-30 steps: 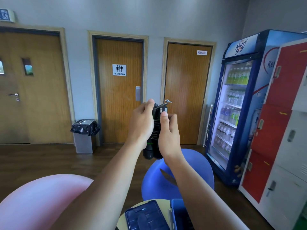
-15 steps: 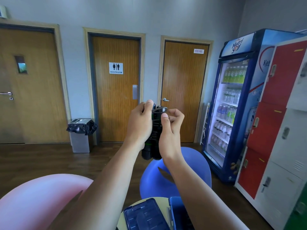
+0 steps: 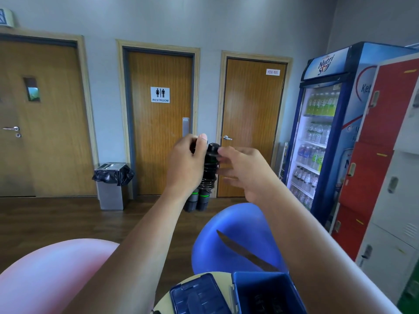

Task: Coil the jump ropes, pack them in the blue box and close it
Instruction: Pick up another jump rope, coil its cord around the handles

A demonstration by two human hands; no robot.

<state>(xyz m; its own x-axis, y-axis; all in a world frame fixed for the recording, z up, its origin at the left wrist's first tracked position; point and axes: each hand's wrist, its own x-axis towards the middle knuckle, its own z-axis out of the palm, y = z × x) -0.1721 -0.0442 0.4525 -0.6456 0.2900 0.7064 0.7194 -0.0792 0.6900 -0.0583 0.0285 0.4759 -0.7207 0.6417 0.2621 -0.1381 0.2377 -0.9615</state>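
**Rope wound up, box waiting**

The jump rope (image 3: pixel 209 175) is held up in the air, out in front, far from the blue box (image 3: pixel 267 291). Its two black handles stand side by side, and the thin cord is wrapped round and round them — so the coiling looks almost done. The packing is not done yet. The box sits open down near the bottom, on a small round table (image 3: pixel 165 302), with its lid (image 3: pixel 197 298) lying flat just to the left. Something dark lies inside the box, but it is too dim to tell what.

The left hand (image 3: pixel 186 164) is closed tight around the handles, thumb on top. The right hand (image 3: pixel 242 171) is blurry — its fingers are spread a little and touch the top end of the rope. It does not grip it.
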